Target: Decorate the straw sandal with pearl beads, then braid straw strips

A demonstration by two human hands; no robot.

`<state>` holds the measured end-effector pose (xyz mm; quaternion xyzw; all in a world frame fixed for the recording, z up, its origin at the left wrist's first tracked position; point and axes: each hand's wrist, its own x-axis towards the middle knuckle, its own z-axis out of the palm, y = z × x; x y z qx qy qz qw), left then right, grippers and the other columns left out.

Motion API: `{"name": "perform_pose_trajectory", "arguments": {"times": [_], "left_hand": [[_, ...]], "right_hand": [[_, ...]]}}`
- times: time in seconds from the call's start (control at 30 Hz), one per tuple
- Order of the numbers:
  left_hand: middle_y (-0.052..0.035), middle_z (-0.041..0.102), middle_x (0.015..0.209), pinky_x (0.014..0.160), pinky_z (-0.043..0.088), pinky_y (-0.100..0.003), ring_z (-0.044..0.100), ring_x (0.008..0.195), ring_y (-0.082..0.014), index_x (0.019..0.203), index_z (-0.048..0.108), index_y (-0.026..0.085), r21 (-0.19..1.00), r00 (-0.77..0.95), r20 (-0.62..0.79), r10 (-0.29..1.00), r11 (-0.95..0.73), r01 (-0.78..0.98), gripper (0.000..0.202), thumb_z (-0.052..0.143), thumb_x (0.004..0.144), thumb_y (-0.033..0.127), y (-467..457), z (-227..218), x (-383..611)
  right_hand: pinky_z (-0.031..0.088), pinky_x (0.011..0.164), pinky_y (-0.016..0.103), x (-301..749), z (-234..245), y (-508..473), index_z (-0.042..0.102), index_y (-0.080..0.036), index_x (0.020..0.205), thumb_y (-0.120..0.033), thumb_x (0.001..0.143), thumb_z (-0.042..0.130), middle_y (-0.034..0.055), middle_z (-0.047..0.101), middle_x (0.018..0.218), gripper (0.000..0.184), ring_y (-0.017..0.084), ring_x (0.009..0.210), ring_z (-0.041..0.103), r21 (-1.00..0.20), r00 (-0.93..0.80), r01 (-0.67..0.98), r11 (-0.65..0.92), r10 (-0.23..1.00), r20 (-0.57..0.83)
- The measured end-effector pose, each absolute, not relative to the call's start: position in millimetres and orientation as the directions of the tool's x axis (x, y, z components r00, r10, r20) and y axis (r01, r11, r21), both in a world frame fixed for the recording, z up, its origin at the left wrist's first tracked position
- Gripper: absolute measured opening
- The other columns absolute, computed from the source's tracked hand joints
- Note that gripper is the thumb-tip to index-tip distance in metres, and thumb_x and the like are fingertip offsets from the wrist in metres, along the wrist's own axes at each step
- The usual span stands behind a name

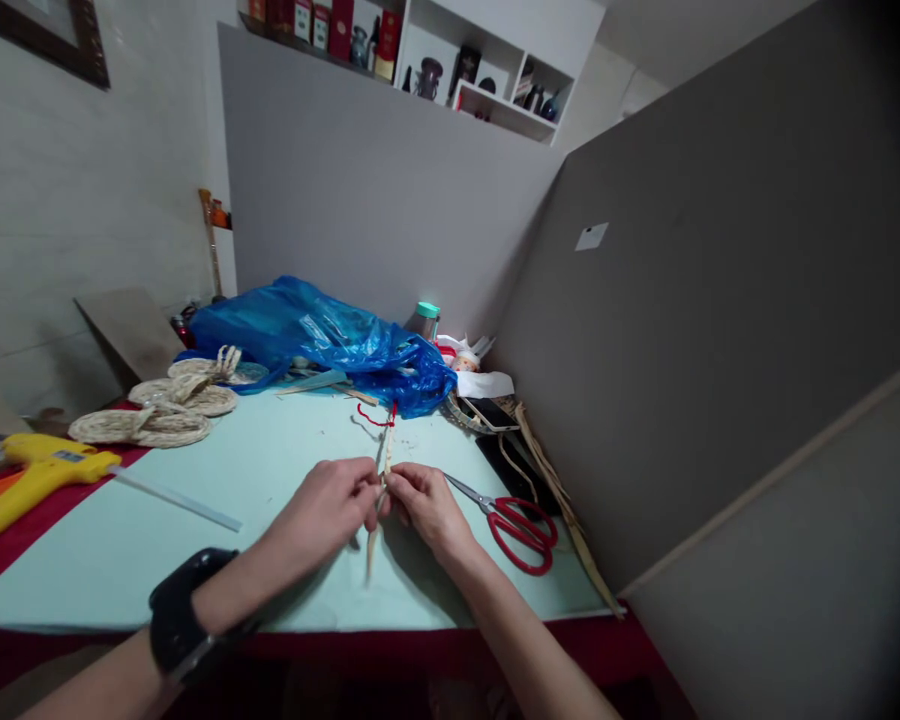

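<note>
A thin pale braid of straw-like strips [388, 450] runs away from me over the mint-green sheet [285, 590]. Red string [391, 415] is tied round its far end. My left hand [345, 495] pinches the near part of the braid, fingers closed. Right against it, my right hand [424, 500] is closed on the same spot with thumb and fingertips. One loose strip [371, 555] hangs down below the fingers, slightly blurred. Beside my right hand lie red-handled scissors [521, 530], blades toward the braid.
Woven straw sandals [142, 427] and a yellow glue gun [45, 470] with a long glue stick lie left. Behind is a blue plastic bag [307, 325]. At the right are a phone [489, 413], dry strips [570, 520] and a grey partition [720, 300].
</note>
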<state>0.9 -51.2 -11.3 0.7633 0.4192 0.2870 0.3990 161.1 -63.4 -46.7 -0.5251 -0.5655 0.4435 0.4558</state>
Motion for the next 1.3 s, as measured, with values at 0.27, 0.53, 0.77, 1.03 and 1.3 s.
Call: {"name": "perform_pose_trajectory", "arguments": {"times": [0.27,0.53,0.77,1.03,1.3], "left_hand": [[-0.0044,0.057,0.064,0.066,0.028,-0.035,0.049,0.061,-0.0241,0.064,0.062,0.024,0.821,0.516,0.157,0.842,-0.402,0.405,0.012,0.068,0.071,0.017,-83,-17,21],[-0.0019,0.058,0.071,0.055,0.038,-0.027,0.051,0.060,-0.0165,0.085,0.056,0.020,0.982,0.598,-0.042,0.800,-0.076,0.172,0.019,0.059,0.076,0.036,-19,-15,14],[0.0077,0.046,0.055,0.039,0.009,-0.020,0.021,0.040,-0.0039,0.086,0.053,0.018,0.976,0.694,-0.212,0.688,0.187,0.112,0.031,0.065,0.071,0.042,-21,-36,18],[0.0048,0.049,0.042,0.036,0.009,-0.023,0.022,0.031,-0.0028,0.055,0.053,0.017,0.978,0.593,-0.207,0.778,0.181,0.104,0.022,0.064,0.068,0.032,-26,-41,22],[0.0077,0.040,0.039,0.041,0.012,-0.023,0.025,0.037,-0.0057,0.060,0.058,0.017,0.985,0.588,-0.161,0.792,0.163,0.049,0.019,0.065,0.067,0.033,-27,-44,17]], "right_hand": [[0.020,0.046,0.022,165,-36,-75,0.064,-0.014,0.082,-0.043,0.077,0.063,-0.0019,0.054,0.065,0.029,0.006,0.048,0.030,-0.996,-0.074,-0.047,-0.074,0.995,-0.070],[0.017,0.046,0.020,164,-32,-76,0.051,-0.018,0.075,-0.034,0.086,0.056,-0.0048,0.044,0.063,0.020,0.006,0.048,0.026,-0.995,-0.147,-0.081,-0.063,0.988,-0.051],[0.022,0.047,0.022,173,-32,-81,0.055,-0.018,0.084,-0.027,0.091,0.048,-0.0044,0.047,0.062,0.013,0.008,0.048,0.030,-0.987,-0.206,0.156,-0.043,0.976,-0.075],[0.024,0.058,0.031,163,-17,-111,0.060,-0.016,0.094,-0.022,0.095,0.045,0.0116,0.070,0.079,0.016,0.023,0.069,0.061,-0.409,0.024,0.912,0.023,0.994,0.111],[0.021,0.050,0.034,116,-35,-113,0.048,-0.006,0.131,-0.002,0.085,0.043,0.0166,0.072,0.100,0.046,0.029,0.081,0.071,-0.088,-0.060,0.994,0.060,0.998,0.010]]}}
